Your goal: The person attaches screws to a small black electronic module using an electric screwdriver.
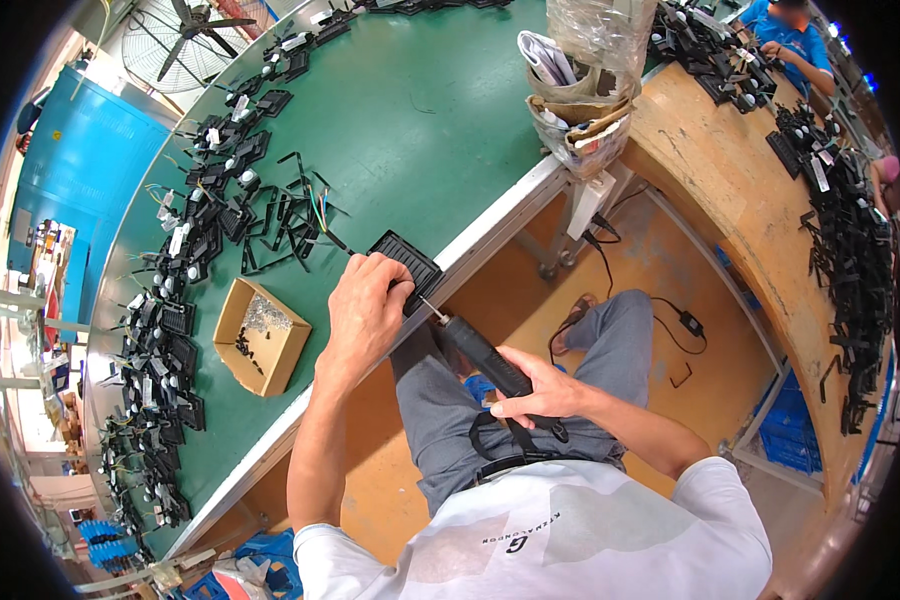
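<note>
My left hand (370,300) grips a black ribbed housing (406,262) at the edge of the green bench, its fingers closed over the near side. A cable with coloured wires (322,212) runs from the housing toward the far left. In my right hand (545,385) is a black electric screwdriver (485,355), held around its body. Its thin metal bit points up and left and reaches the housing's edge beside my left fingers; whether a screw sits at the tip is too small to tell.
An open cardboard box (260,338) holds small silver and black screws. Black brackets (282,225) lie behind it. Rows of black lamp units (195,240) line the bench's left side. Paper-stuffed bags (585,115) hang at the right corner. A co-worker (790,45) sits beyond the wooden bench (710,150).
</note>
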The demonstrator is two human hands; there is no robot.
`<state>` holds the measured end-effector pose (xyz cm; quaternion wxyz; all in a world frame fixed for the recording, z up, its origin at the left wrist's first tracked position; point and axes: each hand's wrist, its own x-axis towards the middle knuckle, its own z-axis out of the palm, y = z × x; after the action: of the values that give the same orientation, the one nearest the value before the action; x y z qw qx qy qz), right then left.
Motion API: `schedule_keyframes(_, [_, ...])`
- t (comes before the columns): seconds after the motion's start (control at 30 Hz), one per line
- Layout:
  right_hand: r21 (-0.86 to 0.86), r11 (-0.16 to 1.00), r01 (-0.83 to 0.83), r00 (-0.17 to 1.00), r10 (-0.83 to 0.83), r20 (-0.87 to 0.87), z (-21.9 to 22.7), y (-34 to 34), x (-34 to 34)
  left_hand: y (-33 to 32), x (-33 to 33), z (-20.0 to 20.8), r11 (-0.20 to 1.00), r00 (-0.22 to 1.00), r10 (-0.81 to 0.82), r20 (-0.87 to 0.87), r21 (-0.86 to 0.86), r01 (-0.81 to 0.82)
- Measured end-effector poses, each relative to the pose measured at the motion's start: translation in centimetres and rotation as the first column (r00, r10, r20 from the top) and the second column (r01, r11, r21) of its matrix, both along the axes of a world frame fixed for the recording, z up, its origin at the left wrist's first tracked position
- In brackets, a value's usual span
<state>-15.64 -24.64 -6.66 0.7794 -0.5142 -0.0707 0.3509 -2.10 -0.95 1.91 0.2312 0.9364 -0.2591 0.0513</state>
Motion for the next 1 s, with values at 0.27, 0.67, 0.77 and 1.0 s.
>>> schedule_keyframes(0.27, [-0.029, 0.998, 0.051, 0.992, -0.047, 0.117, -2.2, 1.1, -0.2, -0.1, 0.8, 0.6, 0.991, 0.946, 0.046, -0.320, -0.104, -0.084])
schedule_keyframes(0.67, [0.045, 0.995, 0.091, 0.989, -0.095, 0.111, -2.7, 1.5, -0.4, 0.1, 2.1, 0.8, 0.991, 0.906, -0.020, -0.423, -0.126, -0.037])
schedule_keyframes(0.77, [0.029, 0.995, 0.097, 0.989, -0.100, 0.111, -2.5, 1.4, -0.4, -0.2, 1.9, 0.7, 0.995, 0.922, 0.009, -0.387, -0.087, -0.047])
schedule_keyframes(1.0, [0.040, 0.996, 0.084, 0.987, -0.088, 0.135, -3.0, 1.4, -0.2, -0.6, 1.7, 0.8, 0.995, 0.938, 0.022, -0.346, -0.083, -0.054])
